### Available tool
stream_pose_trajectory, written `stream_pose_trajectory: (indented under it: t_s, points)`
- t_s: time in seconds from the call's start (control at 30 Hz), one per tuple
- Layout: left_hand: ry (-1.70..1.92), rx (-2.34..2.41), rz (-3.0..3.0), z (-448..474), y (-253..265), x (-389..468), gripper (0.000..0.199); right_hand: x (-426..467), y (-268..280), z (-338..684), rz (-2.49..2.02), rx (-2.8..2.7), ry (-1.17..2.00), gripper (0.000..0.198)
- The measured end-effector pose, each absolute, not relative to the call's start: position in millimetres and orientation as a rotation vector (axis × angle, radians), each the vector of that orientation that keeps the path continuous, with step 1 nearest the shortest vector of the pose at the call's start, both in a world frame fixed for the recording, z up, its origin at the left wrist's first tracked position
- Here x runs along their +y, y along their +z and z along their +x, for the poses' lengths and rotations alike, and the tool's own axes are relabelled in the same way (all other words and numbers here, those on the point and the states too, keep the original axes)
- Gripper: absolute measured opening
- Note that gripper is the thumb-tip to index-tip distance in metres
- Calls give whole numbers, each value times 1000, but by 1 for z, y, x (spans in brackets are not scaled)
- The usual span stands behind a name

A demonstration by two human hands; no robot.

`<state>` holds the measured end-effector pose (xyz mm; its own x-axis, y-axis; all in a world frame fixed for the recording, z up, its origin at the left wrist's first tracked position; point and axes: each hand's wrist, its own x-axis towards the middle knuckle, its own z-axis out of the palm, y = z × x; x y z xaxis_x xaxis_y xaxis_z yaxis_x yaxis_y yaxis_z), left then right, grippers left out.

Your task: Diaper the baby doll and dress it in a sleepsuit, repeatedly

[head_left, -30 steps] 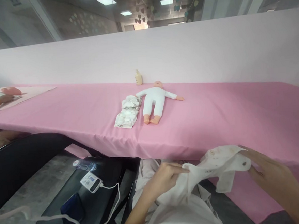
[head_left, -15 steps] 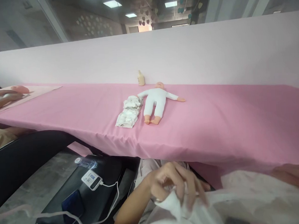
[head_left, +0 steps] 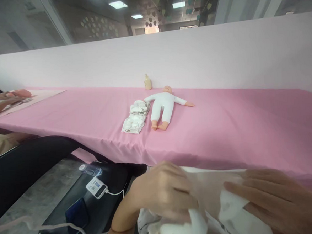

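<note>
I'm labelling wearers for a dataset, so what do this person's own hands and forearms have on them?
The left hand and right hand are both ungloved, with no sleeve visible on either arm. A thin, dark line rings the left wrist, perhaps a cord or just a crease. Blur hides finer details, such as rings.

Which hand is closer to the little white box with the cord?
Left. The left hand, gripping white cloth, is to the right of the white box. The right hand is farther away, off to the right beyond the left hand.
</note>
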<state>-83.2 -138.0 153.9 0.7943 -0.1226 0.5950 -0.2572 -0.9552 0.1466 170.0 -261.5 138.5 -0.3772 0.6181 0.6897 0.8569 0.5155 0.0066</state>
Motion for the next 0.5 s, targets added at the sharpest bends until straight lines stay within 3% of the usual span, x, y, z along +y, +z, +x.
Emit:
stream_pose_trajectory:
  t_s: [0.1, 0.27, 0.5]
  points:
    - [1053, 22, 2958, -77, 155, -140, 25, -250, 153, 147, -1132, -2155, -577, 26]
    - [1230, 278, 3027, -72, 144, -146, 16, -234, 152, 130, -1183, -2132, -533, 15]
    - [1146, 551, 3092, -60, 139, -146, 12, -218, 152, 129, -1243, -2059, -723, 11]
